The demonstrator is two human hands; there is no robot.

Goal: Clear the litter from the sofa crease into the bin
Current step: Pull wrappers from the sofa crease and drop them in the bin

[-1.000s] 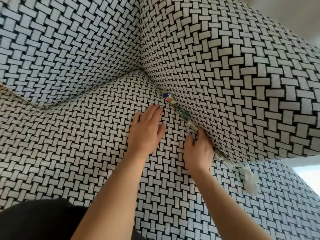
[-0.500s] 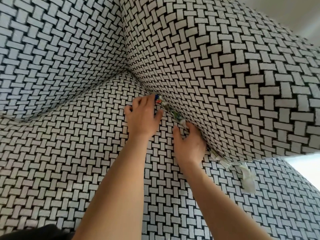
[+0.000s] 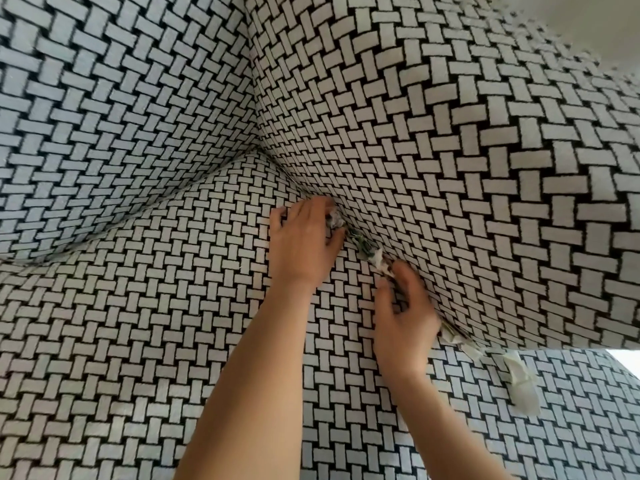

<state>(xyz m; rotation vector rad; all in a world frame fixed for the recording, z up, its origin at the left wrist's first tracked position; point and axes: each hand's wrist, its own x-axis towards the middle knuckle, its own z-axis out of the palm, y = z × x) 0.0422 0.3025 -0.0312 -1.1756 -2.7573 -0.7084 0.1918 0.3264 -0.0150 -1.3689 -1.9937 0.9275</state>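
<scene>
Litter is wedged along the sofa crease (image 3: 363, 245) between the seat cushion (image 3: 173, 306) and the back cushion (image 3: 450, 168), both in a black-and-white woven pattern. My left hand (image 3: 304, 240) curls its fingers and thumb round a crumpled wrapper (image 3: 334, 221) at the crease's upper end. My right hand (image 3: 405, 317) lies lower on the crease, thumb and fingers apart and blurred, its fingertips just below a white paper scrap (image 3: 381, 263). More pale scraps (image 3: 457, 339) poke out behind that hand. No bin is in view.
A larger white tissue piece (image 3: 523, 382) lies on the seat at the crease's lower right end. A second cushion (image 3: 121, 116) forms the corner at the left. A bright gap (image 3: 627, 358) shows beyond the sofa's right edge.
My left hand has closed round the wrapper at the top of the crease. My right hand has slid down the crease and spread its fingers. The camera has moved closer.
</scene>
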